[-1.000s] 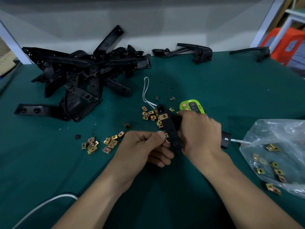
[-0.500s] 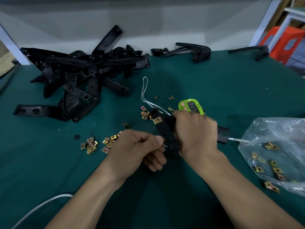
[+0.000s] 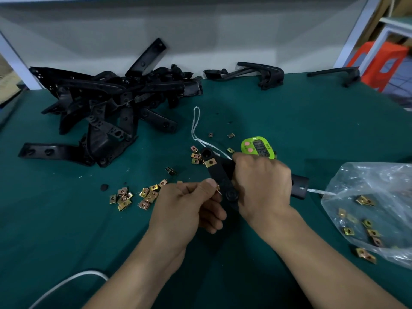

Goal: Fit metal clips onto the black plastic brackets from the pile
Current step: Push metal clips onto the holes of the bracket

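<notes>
While the right hand (image 3: 260, 186) curled its fingers round the middle of a black bracket (image 3: 219, 175), the left hand (image 3: 185, 208) pinched a small metal clip (image 3: 218, 189) between thumb and forefinger, with its other fingers folded beneath. The clip sat against the bracket's edge, just beside a round boss near the lower end. The bracket lay slanted near the middle of the green table (image 3: 289, 112), its upper end pointing to eleven o'clock. A fitted clip (image 3: 210, 162) already sat on that upper end, just below a hole.

The pile of brackets (image 3: 116, 103) was heaped at ten o'clock from the hands, well apart from them. Loose clips (image 3: 133, 196) lay scattered at nine o'clock of the left hand, and a few more clustered by the bracket's upper end. A green timer (image 3: 258, 147) stood at twelve o'clock of the right hand, just beside its knuckles. A white cord loop (image 3: 196, 123) trailed away toward twelve o'clock. At three o'clock a clear plastic bag (image 3: 367, 197) held more clips. Two separate brackets (image 3: 260, 73) rested along the far edge, between twelve and two o'clock.
</notes>
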{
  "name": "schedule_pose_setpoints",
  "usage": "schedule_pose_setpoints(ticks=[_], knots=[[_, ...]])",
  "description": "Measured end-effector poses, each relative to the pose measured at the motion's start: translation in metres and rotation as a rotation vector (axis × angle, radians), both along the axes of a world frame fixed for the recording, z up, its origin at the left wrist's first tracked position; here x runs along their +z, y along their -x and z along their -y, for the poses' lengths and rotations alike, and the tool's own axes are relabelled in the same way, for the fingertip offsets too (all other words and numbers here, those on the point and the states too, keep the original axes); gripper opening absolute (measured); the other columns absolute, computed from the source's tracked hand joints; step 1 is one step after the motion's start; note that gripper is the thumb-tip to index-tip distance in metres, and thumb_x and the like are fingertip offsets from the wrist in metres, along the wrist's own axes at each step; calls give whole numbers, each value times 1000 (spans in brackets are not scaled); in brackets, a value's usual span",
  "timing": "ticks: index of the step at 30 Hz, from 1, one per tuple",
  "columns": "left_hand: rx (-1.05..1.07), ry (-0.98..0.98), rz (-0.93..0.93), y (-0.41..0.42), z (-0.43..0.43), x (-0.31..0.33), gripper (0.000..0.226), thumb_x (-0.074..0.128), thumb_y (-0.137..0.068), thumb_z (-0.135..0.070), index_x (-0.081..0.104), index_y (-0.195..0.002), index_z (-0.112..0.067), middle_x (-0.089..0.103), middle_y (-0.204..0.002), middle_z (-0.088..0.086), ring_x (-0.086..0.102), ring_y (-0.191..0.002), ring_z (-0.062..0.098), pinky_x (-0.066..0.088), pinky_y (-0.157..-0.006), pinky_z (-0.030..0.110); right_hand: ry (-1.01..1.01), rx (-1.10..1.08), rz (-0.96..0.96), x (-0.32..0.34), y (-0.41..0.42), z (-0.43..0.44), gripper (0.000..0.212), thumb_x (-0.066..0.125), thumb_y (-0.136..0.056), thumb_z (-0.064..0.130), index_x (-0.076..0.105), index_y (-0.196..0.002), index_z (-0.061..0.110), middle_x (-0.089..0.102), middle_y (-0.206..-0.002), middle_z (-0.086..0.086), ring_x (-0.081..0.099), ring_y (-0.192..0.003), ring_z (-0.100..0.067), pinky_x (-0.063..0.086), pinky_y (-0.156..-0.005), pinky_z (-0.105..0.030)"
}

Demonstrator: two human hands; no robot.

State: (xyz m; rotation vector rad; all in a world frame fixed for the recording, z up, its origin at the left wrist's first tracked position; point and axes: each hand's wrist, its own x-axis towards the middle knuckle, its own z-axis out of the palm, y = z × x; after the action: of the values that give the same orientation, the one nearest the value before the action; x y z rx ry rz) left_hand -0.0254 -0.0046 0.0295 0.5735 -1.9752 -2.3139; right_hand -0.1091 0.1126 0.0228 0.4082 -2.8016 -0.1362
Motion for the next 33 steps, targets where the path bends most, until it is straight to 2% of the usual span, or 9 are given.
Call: schedule_pose_setpoints(ticks=[3, 11, 18, 20, 23, 26, 29, 31, 33], knots=[[34, 37, -3, -1, -5, -3, 42, 60, -100, -21, 68, -60, -10, 67, -58, 19, 59, -42, 23, 46, -39, 25, 39, 10, 49, -3, 2, -3, 21, 59, -81, 13, 44, -83, 28, 65, -80, 5, 60, -69, -22, 28, -56, -29], [-165, -7, -11, 1, 8, 6, 26, 64, -95, -4, 75, -71, -6, 74, -76, 22, 70, -61, 23, 56, -54, 24, 124, -5, 81, -2, 10, -9, 20, 63, -76, 15, 50, -85, 28, 65, -79, 3, 66, -73, -25, 27, -55, -30], [-182, 55, 57, 1, 10, 4, 17, 61, -95, 2, 73, -84, 0, 74, -75, 20, 67, -60, 21, 55, -54, 23, 155, -44, 95, -4, 12, -15, 33, 68, -72, 12, 42, -83, 28, 61, -74, 4, 62, -69, -27, 26, -54, -29], [-189, 75, 68, 2, 12, 4, 16, 62, -95, 2, 74, -85, -1, 74, -75, 19, 67, -60, 20, 54, -54, 22, 170, -53, 50, -2, 14, -17, 29, 66, -75, 12, 45, -86, 30, 62, -76, 3, 64, -71, -27, 26, -55, -30], [-224, 156, 79, 3, 15, 4, 19, 62, -95, 1, 75, -82, -4, 75, -73, 15, 66, -60, 17, 54, -55, 21, 167, -62, -86, -1, 15, -15, 25, 67, -72, 8, 56, -82, 27, 60, -68, 1, 43, -56, -26, 22, -54, -30], [-242, 241, 80, 3, 15, 3, 18, 64, -93, 1, 75, -80, -6, 75, -73, 12, 66, -60, 15, 53, -55, 20, 189, -38, -181, 4, 11, -8, 43, 75, -50, -2, 42, -62, 24, 53, -51, 2, 23, -51, -22, 18, -53, -26], [-257, 227, 70, 2, 14, 4, 18, 64, -92, 1, 74, -79, -4, 75, -74, 13, 67, -61, 16, 53, -56, 20, 191, -4, -138, 1, 8, -6, 49, 76, -44, -4, 38, -60, 23, 55, -51, 1, 31, -47, -26, 20, -54, -26], [-264, 161, 64, 2, 14, 5, 21, 64, -94, 0, 73, -75, -5, 75, -76, 16, 67, -61, 17, 54, -57, 21, 182, 3, -111, -3, 7, -5, 46, 75, -44, -5, 42, -59, 23, 56, -52, 2, 46, -46, -26, 22, -54, -26], [-272, 122, 60, 2, 15, 6, 25, 62, -95, 0, 72, -73, -5, 75, -78, 19, 67, -62, 19, 55, -57, 22, 200, 14, -122, -5, 7, -3, 42, 73, -43, -7, 48, -57, 23, 55, -50, 1, 50, -46, -25, 23, -53, -25]])
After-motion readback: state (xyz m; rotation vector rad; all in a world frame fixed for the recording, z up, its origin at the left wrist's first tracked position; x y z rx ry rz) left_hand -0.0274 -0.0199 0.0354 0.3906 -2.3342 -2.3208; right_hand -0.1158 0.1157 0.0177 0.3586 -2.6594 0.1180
